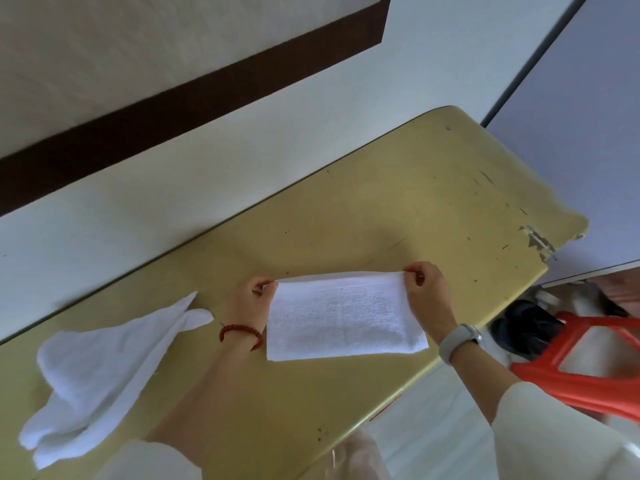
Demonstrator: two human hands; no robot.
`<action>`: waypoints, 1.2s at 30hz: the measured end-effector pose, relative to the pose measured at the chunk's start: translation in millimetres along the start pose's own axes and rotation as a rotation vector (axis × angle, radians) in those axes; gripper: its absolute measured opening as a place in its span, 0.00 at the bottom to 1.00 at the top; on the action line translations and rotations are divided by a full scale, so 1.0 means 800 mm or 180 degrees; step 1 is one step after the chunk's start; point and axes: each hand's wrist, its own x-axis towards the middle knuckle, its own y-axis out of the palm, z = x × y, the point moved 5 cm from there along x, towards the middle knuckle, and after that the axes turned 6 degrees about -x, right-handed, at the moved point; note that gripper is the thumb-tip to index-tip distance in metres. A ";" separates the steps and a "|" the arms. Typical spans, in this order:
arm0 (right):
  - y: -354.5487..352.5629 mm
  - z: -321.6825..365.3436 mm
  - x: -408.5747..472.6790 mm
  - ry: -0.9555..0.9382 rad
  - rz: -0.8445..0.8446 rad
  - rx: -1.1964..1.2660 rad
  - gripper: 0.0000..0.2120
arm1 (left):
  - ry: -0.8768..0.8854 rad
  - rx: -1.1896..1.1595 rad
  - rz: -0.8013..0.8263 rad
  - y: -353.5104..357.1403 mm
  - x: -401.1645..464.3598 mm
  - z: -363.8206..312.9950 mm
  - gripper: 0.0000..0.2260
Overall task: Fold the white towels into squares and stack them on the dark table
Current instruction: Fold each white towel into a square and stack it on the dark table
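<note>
A white towel (341, 317), folded into a rectangle, lies flat on the yellowish table (398, 209) in front of me. My left hand (251, 299) pinches its far left corner, and my right hand (427, 289) pinches its far right corner. Both corners are held at the towel's far edge. A second white towel (100, 372) lies loose and crumpled on the table to the left, apart from my hands. No dark table or stack is in view.
A white wall with a dark brown band (194, 95) runs along the table's far side. An orange plastic stool (595, 372) and a dark object (526, 327) stand off the table's right end, which has chipped paint (538, 242).
</note>
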 end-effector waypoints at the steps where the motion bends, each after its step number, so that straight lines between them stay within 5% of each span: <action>1: 0.001 0.000 0.000 -0.0031 -0.0018 -0.0053 0.08 | 0.0054 0.0069 -0.0039 -0.001 0.001 -0.001 0.07; 9: 0.009 -0.002 0.003 -0.0239 -0.0068 -0.0793 0.08 | 0.0353 0.0937 -0.0324 0.002 0.008 0.001 0.08; 15: 0.035 0.051 -0.020 -0.2012 -0.0560 -0.1725 0.10 | 0.1970 0.1576 -0.0372 0.031 -0.003 -0.029 0.03; 17: 0.055 0.060 -0.026 -0.2235 -0.0475 -0.1802 0.12 | 0.2218 0.1577 -0.0295 0.045 -0.003 -0.033 0.11; 27: 0.075 0.057 -0.026 -0.2186 -0.0430 -0.1606 0.09 | 0.2450 0.1395 -0.0484 0.056 -0.007 -0.028 0.11; 36: 0.080 0.068 -0.010 -0.1835 -0.0110 -0.1458 0.05 | 0.2067 0.1646 -0.0093 0.059 0.004 -0.048 0.06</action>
